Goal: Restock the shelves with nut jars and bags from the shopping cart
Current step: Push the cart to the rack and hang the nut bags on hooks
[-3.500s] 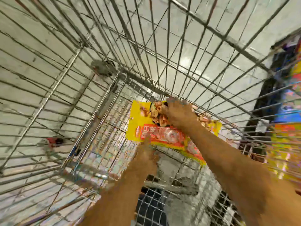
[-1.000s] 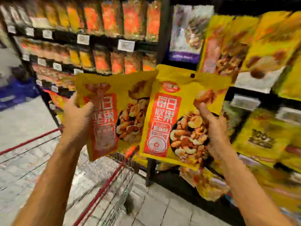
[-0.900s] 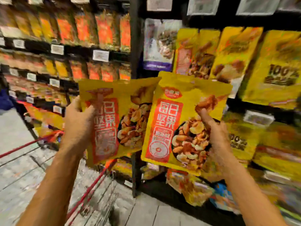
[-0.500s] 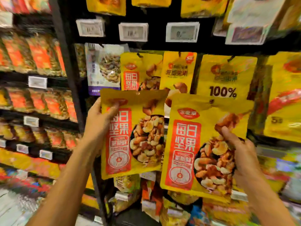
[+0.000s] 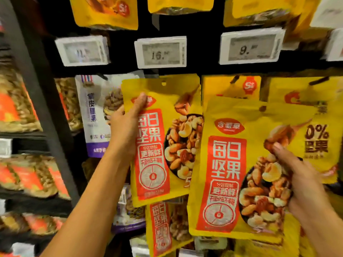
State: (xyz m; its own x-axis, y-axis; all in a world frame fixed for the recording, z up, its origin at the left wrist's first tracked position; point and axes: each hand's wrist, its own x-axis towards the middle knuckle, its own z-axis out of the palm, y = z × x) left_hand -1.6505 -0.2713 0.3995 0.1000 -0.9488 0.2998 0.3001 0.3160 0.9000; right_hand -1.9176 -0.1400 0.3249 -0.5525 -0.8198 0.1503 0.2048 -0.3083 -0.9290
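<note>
At the far left, orange and brown packets [image 5: 16, 108] fill dark shelves beside a black upright post [image 5: 46, 108]. Next to the post, a white and purple nut bag [image 5: 94, 115] hangs on the rack. The left hand [image 5: 124, 127] grips the left edge of a flat yellow foil nut bag with a red label panel [image 5: 159, 145], thumb across its front. It holds the bag upright against the rack, just under a white electronic price tag [image 5: 161, 52]. A second yellow foil nut bag of the same print [image 5: 226, 173] overlaps its right edge, lower and nearer the camera. The right hand [image 5: 304, 184] pinches that bag's right side, thumb on the printed nuts. Other hanging yellow bags [image 5: 323, 141] show behind it.
</note>
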